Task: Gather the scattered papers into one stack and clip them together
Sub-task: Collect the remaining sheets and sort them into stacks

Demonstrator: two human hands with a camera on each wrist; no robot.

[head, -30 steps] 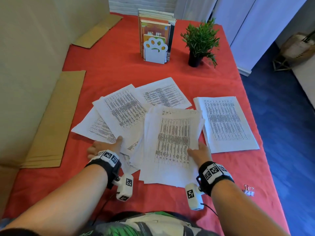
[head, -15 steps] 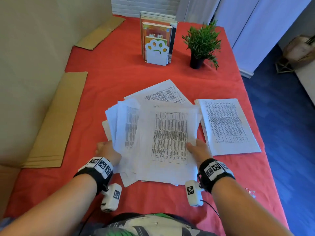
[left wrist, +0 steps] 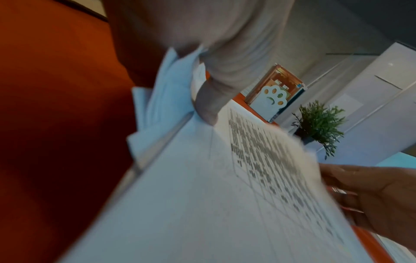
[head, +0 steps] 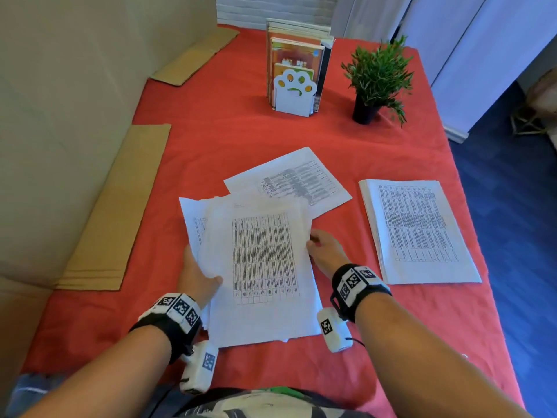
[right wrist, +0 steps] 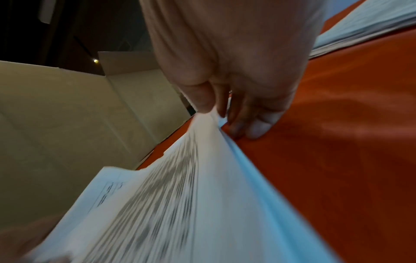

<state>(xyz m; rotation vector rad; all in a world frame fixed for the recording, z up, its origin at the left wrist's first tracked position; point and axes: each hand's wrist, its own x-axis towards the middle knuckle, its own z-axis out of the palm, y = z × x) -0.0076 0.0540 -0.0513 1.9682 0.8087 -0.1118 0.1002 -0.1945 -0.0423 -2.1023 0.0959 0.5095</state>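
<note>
A loose pile of printed papers (head: 259,267) lies at the middle of the red table (head: 241,137). My left hand (head: 205,276) grips the pile's left edge, thumb (left wrist: 213,99) on top and the other fingers hidden beneath. My right hand (head: 313,239) pinches the right edge, where the sheets (right wrist: 180,204) lift off the cloth between thumb and fingers (right wrist: 254,128). One single sheet (head: 298,179) lies askew just behind the pile, partly under it. A separate neat stack (head: 416,230) rests to the right, untouched.
A white paw-shaped bookend with books (head: 295,95) and a small potted plant (head: 376,82) stand at the back. Flat cardboard pieces (head: 120,212) lie along the left side. The table's right edge drops to blue floor (head: 512,206).
Both hands have pushed the fanned-out sheets inward. The sheets at the left have slid into the pile, which is now narrower, and the right hand has moved up its right edge.
</note>
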